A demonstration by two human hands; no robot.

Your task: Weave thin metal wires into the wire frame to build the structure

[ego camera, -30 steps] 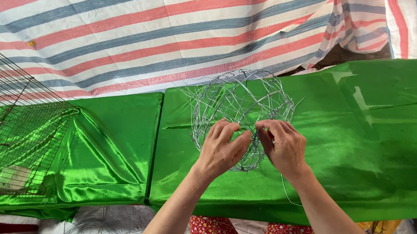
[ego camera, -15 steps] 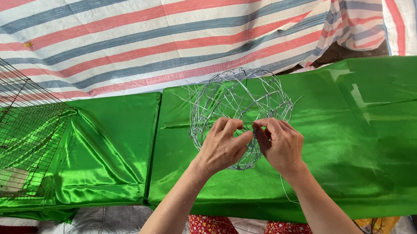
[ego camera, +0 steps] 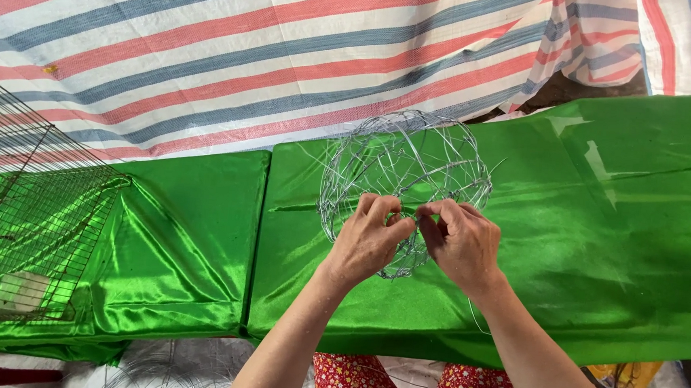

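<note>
A round ball of tangled silver wire (ego camera: pixel 406 170) rests on a table draped in shiny green cloth (ego camera: pixel 602 236). My left hand (ego camera: pixel 366 240) and my right hand (ego camera: pixel 464 243) both pinch the wire at the ball's near side, fingertips almost touching each other. The hands cover the lower part of the ball. A loose strand of wire trails down past my right wrist.
A flat wire-mesh cage panel (ego camera: pixel 20 212) lies on the green cloth at the left. A striped red, blue and white tarp (ego camera: pixel 250 58) covers the ground behind the table. More coiled wire (ego camera: pixel 163 368) lies below the table's front edge.
Both hands stay on the wire ball; the fingers have shifted slightly, pinching closer together at its near side. The ball has hardly moved.
</note>
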